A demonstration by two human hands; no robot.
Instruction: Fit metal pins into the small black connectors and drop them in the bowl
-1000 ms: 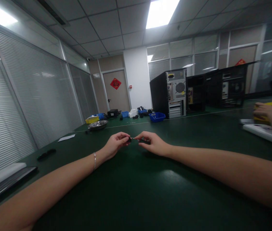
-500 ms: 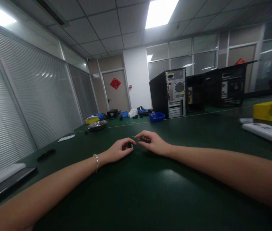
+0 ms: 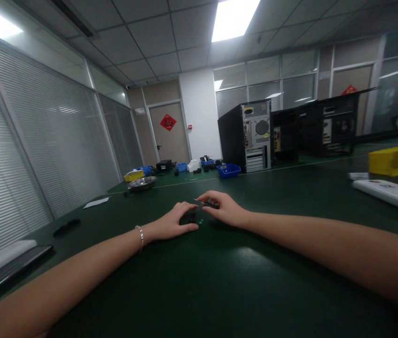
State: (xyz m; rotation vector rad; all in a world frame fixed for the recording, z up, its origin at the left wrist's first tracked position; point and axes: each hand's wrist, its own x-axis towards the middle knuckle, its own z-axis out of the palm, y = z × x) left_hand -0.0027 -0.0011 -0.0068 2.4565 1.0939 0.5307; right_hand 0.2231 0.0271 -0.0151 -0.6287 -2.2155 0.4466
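Observation:
Over the dark green table (image 3: 199, 281), my left hand (image 3: 179, 221) has its thumb and fingers apart around a small dark thing (image 3: 192, 218) that I cannot make out. A tiny green piece (image 3: 201, 221) lies just right of the left thumb tip. My right hand (image 3: 222, 206) pinches a thin dark tool (image 3: 213, 205), its pale, pointed end showing to the left, above the green piece. The two hands are close together but do not touch.
Ahead stand a blue tray (image 3: 229, 171), a metal bowl (image 3: 143, 183) and a computer tower (image 3: 255, 136). A white device (image 3: 391, 195) and a yellow bin (image 3: 396, 160) are at the right. At the left lie a white paper (image 3: 96, 203) and a flat dark-edged object (image 3: 11, 270).
My left thumb has moved down, away from the fingers, and the hand has opened. The green piece, before between the left fingertips, now shows to their right. My right hand is nearly unchanged.

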